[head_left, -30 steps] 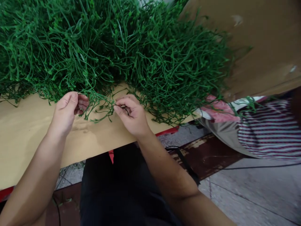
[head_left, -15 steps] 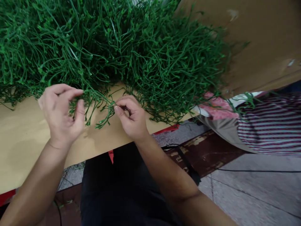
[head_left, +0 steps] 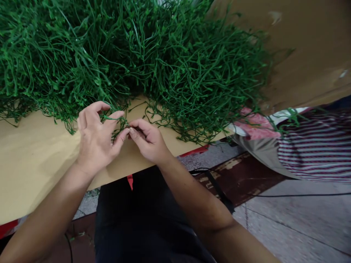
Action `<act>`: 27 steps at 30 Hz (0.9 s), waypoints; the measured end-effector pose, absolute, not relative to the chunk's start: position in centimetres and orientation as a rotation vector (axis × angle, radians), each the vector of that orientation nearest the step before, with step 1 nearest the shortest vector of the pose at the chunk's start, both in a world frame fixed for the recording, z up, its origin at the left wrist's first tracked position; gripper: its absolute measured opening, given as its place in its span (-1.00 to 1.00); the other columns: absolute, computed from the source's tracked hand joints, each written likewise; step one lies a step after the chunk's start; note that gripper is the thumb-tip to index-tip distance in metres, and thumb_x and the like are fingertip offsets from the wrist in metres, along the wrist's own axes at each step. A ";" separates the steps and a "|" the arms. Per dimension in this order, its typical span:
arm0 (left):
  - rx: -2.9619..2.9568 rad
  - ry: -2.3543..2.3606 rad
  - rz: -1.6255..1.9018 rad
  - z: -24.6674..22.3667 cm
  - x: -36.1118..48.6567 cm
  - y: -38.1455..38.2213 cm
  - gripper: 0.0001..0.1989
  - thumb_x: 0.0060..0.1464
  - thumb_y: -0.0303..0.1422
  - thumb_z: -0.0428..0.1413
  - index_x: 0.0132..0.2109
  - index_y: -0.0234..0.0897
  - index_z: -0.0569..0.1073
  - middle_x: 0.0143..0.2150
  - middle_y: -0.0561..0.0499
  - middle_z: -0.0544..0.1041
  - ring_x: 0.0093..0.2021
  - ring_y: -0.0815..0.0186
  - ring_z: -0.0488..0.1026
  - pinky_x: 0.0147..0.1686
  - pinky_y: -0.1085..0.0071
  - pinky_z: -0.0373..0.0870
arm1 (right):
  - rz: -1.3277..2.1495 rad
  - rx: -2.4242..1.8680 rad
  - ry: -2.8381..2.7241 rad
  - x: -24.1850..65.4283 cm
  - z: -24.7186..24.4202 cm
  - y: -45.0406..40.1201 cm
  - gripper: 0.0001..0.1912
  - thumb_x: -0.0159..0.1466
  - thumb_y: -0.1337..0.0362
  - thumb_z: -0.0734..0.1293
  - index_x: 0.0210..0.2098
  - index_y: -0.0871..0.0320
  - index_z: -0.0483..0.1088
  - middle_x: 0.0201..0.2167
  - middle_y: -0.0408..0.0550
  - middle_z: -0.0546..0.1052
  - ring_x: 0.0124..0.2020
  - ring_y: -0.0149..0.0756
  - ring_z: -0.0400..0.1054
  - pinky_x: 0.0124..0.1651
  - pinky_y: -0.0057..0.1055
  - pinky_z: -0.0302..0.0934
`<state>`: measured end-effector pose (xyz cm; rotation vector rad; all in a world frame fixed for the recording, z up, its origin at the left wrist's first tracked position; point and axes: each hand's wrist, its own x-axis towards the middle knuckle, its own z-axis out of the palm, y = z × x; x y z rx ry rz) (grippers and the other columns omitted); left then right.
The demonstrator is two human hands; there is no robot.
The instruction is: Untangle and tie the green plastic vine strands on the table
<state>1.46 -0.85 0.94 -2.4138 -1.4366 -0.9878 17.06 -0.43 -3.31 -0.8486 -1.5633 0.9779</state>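
Green sprig [head_left: 124,122] sits over the table [head_left: 41,153], nearer than the leafy pile [head_left: 192,73] — right hand [head_left: 150,143] pinching it, left hand [head_left: 95,140] spread alongside, hold unclear. Fingertip handling seems underway; next calls for steady pinching.

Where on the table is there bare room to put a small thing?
The table is bare left of the left hand, between green stems and the near edge; a narrower strip lies right of the right hand. Beyond both hands it is crowded with stems.
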 end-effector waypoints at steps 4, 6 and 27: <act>-2.459 -1.538 -0.970 0.9 1.5 -1.0 -0.72 0.02 -0.21 0.11 -0.09 -0.09 0.48 -0.19 -0.06 0.46 -0.13 0.09 0.36 0.03 0.01 0.08 | 0.995 -0.815 -1.552 17.1 -3.2 -0.5 -0.75 0.27 0.13 0.19 -0.31 0.21 0.30 -0.47 -0.13 0.36 -0.46 -0.50 0.23 -0.41 -0.53 0.17; -2.533 -1.582 -1.054 0.7 1.5 -0.9 -0.73 0.05 -0.25 0.10 -0.07 -0.10 0.45 -0.24 0.00 0.49 -0.17 0.16 0.41 0.06 0.04 0.09 | 1.011 -0.792 -1.547 17.2 -3.2 -0.5 -0.76 0.27 0.14 0.20 -0.31 0.22 0.30 -0.47 -0.14 0.36 -0.46 -0.51 0.23 -0.40 -0.53 0.17; -2.873 -2.095 -1.996 0.9 1.8 0.3 -0.84 -0.02 -0.37 0.14 -0.25 -0.31 0.51 -0.35 0.01 0.56 -0.33 0.34 0.51 -0.16 0.31 0.48 | 0.415 -0.792 -2.110 18.3 1.2 1.8 -0.71 0.24 0.37 0.15 -0.09 0.09 0.37 -0.21 0.00 0.34 -0.13 -0.27 0.26 -0.08 -0.25 0.25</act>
